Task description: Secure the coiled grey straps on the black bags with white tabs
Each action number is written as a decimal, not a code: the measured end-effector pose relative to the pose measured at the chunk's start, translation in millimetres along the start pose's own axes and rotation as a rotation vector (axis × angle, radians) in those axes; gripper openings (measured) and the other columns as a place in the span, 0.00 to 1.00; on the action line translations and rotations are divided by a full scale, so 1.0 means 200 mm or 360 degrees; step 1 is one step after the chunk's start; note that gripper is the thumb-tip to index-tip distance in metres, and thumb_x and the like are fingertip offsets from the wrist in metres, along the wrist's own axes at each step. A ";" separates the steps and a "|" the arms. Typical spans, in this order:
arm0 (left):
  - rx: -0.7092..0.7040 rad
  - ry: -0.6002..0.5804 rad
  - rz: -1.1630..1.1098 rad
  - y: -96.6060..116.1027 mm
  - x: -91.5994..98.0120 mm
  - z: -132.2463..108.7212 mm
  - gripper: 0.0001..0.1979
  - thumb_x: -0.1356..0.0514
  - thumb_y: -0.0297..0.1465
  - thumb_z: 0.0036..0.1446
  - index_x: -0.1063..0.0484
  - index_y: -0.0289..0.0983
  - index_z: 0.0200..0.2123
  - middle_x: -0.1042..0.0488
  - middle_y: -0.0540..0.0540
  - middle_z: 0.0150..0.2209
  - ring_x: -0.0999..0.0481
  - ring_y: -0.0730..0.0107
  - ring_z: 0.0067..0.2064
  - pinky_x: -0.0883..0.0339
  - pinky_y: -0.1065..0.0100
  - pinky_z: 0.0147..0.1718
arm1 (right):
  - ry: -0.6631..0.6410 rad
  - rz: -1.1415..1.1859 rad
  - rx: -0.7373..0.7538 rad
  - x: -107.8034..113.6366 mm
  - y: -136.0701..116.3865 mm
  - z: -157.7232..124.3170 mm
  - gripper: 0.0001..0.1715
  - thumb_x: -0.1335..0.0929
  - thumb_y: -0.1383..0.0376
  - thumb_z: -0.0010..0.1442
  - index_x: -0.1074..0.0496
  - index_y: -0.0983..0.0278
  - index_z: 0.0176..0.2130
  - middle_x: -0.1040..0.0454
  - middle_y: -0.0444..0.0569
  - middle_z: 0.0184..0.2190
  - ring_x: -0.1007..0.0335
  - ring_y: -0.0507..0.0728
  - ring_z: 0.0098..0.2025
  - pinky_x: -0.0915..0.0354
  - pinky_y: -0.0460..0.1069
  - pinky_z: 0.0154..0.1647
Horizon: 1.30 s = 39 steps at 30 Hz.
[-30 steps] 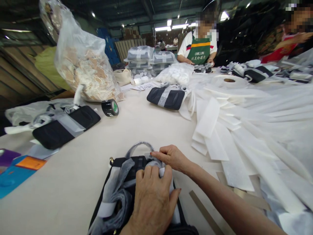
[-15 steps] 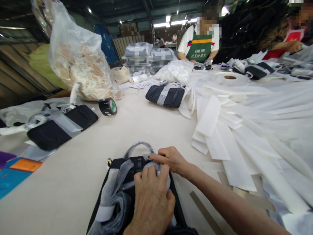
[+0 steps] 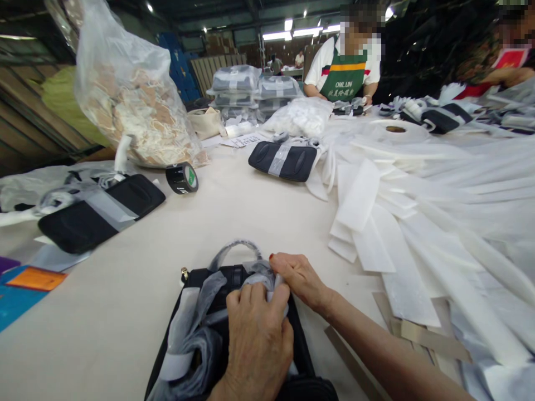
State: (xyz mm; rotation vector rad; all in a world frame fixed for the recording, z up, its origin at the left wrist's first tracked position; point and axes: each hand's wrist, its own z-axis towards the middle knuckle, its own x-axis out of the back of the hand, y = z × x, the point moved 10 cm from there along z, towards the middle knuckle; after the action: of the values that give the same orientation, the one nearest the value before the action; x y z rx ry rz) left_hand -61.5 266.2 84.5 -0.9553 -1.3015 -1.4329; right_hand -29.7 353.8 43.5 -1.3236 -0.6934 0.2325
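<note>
A black bag (image 3: 301, 348) lies on the table before me, with a plastic-wrapped loop handle (image 3: 238, 243) at its far end. Rolled straps (image 3: 200, 351) in translucent wrapping rest on its left side. My left hand (image 3: 257, 334) presses palm-down on the bag, its fingers curled over another wrapped strap (image 3: 261, 277). Beside those fingertips, my right hand (image 3: 301, 281) has its fingers closed at the edge of that wrapped strap's plastic. What sits between the right fingertips is partly hidden.
White foam strips (image 3: 368, 234) spread over the right side. A tape roll (image 3: 182, 178), two black bags with wrapped bands (image 3: 102, 214) (image 3: 283, 161) and a clear sack of scraps (image 3: 137, 111) lie beyond. A co-worker in a green apron (image 3: 343, 78) stands across the table.
My right hand has drawn a little to the right, its red-nailed digit coming off the bag's top edge and curling in. My left hand stays over the wrapped strap.
</note>
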 end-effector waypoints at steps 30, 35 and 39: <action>-0.0102 0.0018 -0.0061 0.00 0.00 -0.02 0.16 0.47 0.23 0.51 0.34 0.43 0.44 0.33 0.46 0.34 0.35 0.59 0.39 0.48 0.57 0.38 | 0.0182 -0.0423 0.0182 0.04 -0.08 0.06 0.32 0.37 0.49 0.57 0.45 0.63 0.12 0.51 0.38 0.13 0.58 0.47 0.18 0.56 0.45 0.20; -0.0279 0.0067 0.0092 0.06 -0.01 -0.04 0.17 0.50 0.22 0.53 0.35 0.42 0.45 0.33 0.45 0.34 0.35 0.59 0.38 0.47 0.57 0.37 | -0.0064 -0.0248 0.0264 0.02 -0.12 0.01 0.30 0.44 0.48 0.61 0.44 0.63 0.16 0.46 0.39 0.15 0.50 0.47 0.20 0.51 0.43 0.22; -0.0289 0.0047 0.0094 0.07 -0.03 -0.05 0.17 0.50 0.22 0.53 0.33 0.42 0.45 0.33 0.44 0.34 0.36 0.59 0.38 0.46 0.56 0.38 | -0.0120 -0.0286 0.0322 -0.01 -0.12 -0.02 0.29 0.41 0.48 0.60 0.40 0.63 0.18 0.42 0.39 0.17 0.48 0.47 0.21 0.50 0.44 0.23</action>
State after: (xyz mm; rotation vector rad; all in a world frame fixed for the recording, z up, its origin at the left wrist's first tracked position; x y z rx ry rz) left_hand -46.8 257.6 81.1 -1.0790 -1.1266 -1.5328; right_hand -33.4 344.0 64.6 -1.0576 -0.8259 0.2024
